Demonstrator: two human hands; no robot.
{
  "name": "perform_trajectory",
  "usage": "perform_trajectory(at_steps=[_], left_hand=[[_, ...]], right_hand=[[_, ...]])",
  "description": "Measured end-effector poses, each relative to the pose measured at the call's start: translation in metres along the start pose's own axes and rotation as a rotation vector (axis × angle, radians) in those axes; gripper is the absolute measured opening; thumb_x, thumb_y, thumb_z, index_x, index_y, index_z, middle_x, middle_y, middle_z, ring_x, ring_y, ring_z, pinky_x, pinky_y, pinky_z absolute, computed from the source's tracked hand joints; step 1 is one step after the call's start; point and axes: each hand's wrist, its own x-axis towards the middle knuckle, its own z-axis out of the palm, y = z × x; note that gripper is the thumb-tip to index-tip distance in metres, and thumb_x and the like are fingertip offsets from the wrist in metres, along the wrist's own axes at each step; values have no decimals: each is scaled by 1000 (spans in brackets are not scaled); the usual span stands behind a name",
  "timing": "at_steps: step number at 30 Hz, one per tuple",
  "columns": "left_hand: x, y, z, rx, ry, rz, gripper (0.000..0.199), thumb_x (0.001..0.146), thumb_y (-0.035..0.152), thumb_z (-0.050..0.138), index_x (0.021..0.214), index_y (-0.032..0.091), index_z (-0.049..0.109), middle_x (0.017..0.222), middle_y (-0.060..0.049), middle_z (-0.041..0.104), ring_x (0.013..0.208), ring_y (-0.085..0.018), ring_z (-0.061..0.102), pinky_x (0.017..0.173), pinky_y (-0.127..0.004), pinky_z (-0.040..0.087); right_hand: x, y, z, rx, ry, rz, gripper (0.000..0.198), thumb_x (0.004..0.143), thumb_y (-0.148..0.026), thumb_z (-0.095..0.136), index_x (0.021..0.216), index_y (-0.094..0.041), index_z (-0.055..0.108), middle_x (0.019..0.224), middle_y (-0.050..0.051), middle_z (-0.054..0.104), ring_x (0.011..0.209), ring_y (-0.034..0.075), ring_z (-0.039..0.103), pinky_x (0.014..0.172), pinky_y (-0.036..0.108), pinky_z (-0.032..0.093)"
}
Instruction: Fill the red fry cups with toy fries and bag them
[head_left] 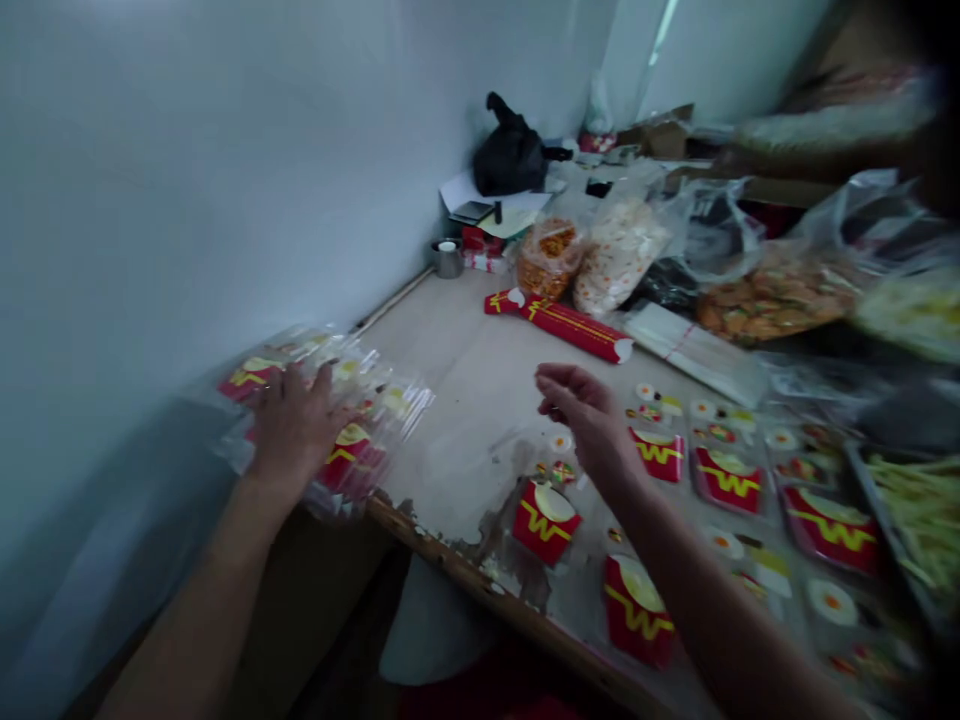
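Note:
My left hand (296, 425) lies with fingers spread on a pile of clear plastic packets (397, 400) at the table's left edge. Red fry boxes with yellow zigzags show through the plastic. Over the table's middle, my right hand (589, 420) is raised, with fingers curled in and the thumb close to them. Whether anything tiny is between them cannot be made out. Just below it lies a clear packet with a red fry box (547, 520) and small egg-shaped and round pieces. More such packets, one with a fry box (637, 615), lie in rows under and beyond my right forearm.
A red stack of nested fry boxes (577, 330) lies mid-table by a bundle of clear sleeves (694, 350). Bags of small pieces (619, 255) stand behind. At right is a tray of pale fry-like sticks (915, 520). A wall (225, 180) borders the left; the front edge (480, 590) is chipped.

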Motion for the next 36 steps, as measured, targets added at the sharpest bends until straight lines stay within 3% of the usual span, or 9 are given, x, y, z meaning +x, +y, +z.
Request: perform_trajectory(at_steps=[2,4,8,11,14,19,23,29,36], left_hand=[[-21,43,0,-64,117,124,48,95,39,56,138,17,52,142,-19,51,134,-36,44,111,-51,37],[-29,97,9,-222,47,298,31,95,34,57,122,20,64,124,-13,63,121,-29,55,106,-41,42],[7,191,54,-426,-198,255,48,81,48,75,115,15,67,117,-15,66,111,-29,59,94,-37,45],[45,220,85,-528,-378,131,49,63,46,88,97,17,71,103,-12,70,97,-26,62,82,-33,44],[61,223,100,-588,-444,114,31,61,41,88,73,20,69,78,-4,68,79,-20,61,71,-29,40],[62,214,107,-756,-448,13,28,57,32,88,68,20,65,72,0,64,75,-17,56,67,-27,36],[68,193,101,-971,-593,-61,25,56,26,85,71,17,67,67,2,62,66,-12,53,65,-25,38],[63,155,89,-1288,-683,-255,30,69,36,73,89,15,75,70,0,64,61,-10,52,62,-24,41],[60,152,100,-1484,-669,-394,48,59,55,83,82,14,75,63,2,57,56,-8,43,55,-23,33]], right_hand=[[-7,-7,-38,-86,187,-99,33,79,-44,73,103,-21,69,87,1,64,65,10,55,61,25,43],[-11,-9,-66,-133,286,-125,28,80,-42,73,99,-21,69,88,1,66,64,10,54,60,26,43],[-13,2,-100,-183,108,20,29,76,-41,76,93,-18,70,81,3,69,61,11,54,57,26,42],[-18,8,-122,-361,-28,62,30,79,-43,73,93,-17,70,78,3,69,61,13,55,55,27,42],[-31,6,-134,-685,-258,-69,20,82,-28,68,100,-20,73,87,3,72,72,16,61,66,31,49],[-42,16,-110,-1106,-795,-461,86,62,3,57,141,-31,56,145,2,57,136,25,46,110,42,40],[-24,41,-87,-1212,-960,-607,102,53,4,63,148,-31,47,152,5,50,145,31,36,120,50,27],[5,41,-65,-1179,-1118,-688,92,51,-7,70,140,-25,54,126,7,62,121,29,53,118,53,25],[1,2,-84,-1186,-968,-619,100,51,-9,64,148,-26,45,131,7,59,123,29,49,120,50,22]])
